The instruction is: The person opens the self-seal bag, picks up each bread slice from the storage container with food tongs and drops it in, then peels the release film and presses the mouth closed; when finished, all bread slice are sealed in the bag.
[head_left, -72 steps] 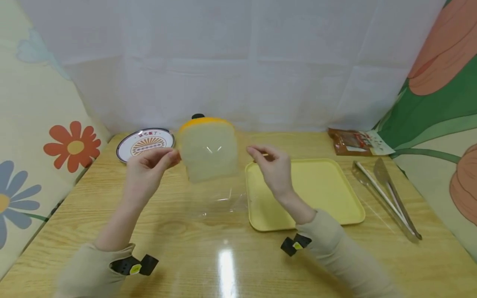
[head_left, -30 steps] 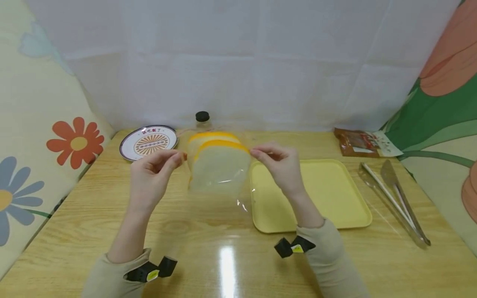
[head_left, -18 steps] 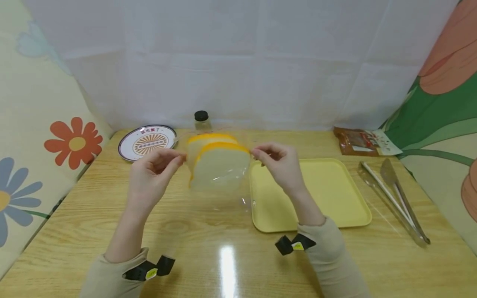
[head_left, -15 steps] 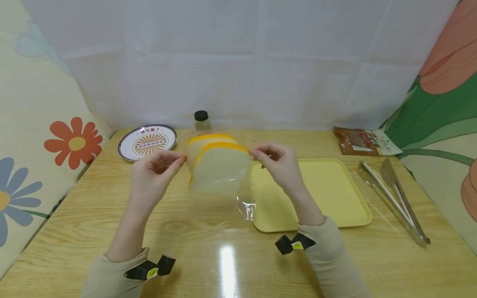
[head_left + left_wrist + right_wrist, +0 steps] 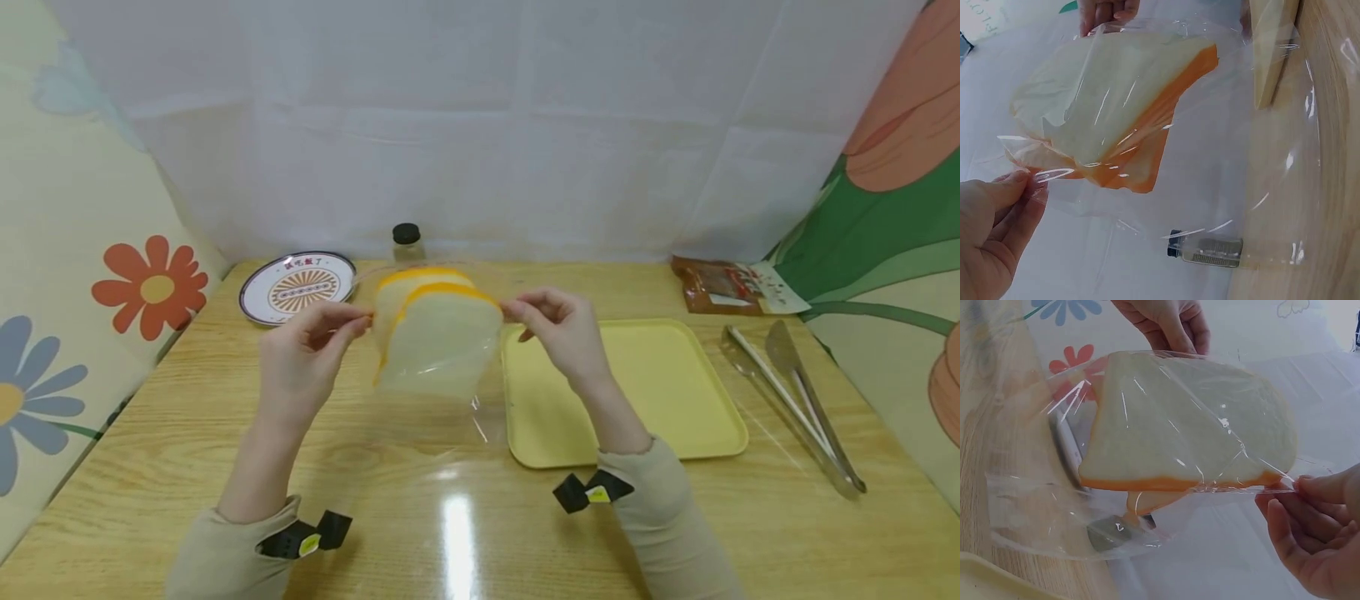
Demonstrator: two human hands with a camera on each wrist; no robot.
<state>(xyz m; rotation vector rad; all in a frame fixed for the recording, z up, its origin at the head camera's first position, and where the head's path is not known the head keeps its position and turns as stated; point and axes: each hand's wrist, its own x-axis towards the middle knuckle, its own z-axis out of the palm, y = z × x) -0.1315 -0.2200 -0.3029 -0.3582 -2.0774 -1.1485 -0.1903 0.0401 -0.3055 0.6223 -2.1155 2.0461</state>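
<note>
Between my two hands a clear plastic bag (image 5: pixel 1029 519) hangs above the table, with bread slices (image 5: pixel 442 342) inside it. The slices are pale with orange crusts and overlap, one behind the other. My left hand (image 5: pixel 303 358) pinches the bag's left side between thumb and fingers, next to the rear slice. On the other side my right hand (image 5: pixel 566 337) pinches the bag near the front slice's upper corner. In the left wrist view the loose end of the bag spreads away from the bread (image 5: pixel 1116 106), toward the table.
A patterned oval plate (image 5: pixel 296 287) lies at the back left, and a black-capped bottle (image 5: pixel 407 242) stands behind the bag. To the right are a yellow tray (image 5: pixel 630 392), metal tongs (image 5: pixel 795 408) and a brown food packet (image 5: pixel 720 286).
The bread first appeared as one slice facing me; now two overlapping slices show, lower down. The right hand has come up to the bread's corner. In the last half second both hands barely moved.
</note>
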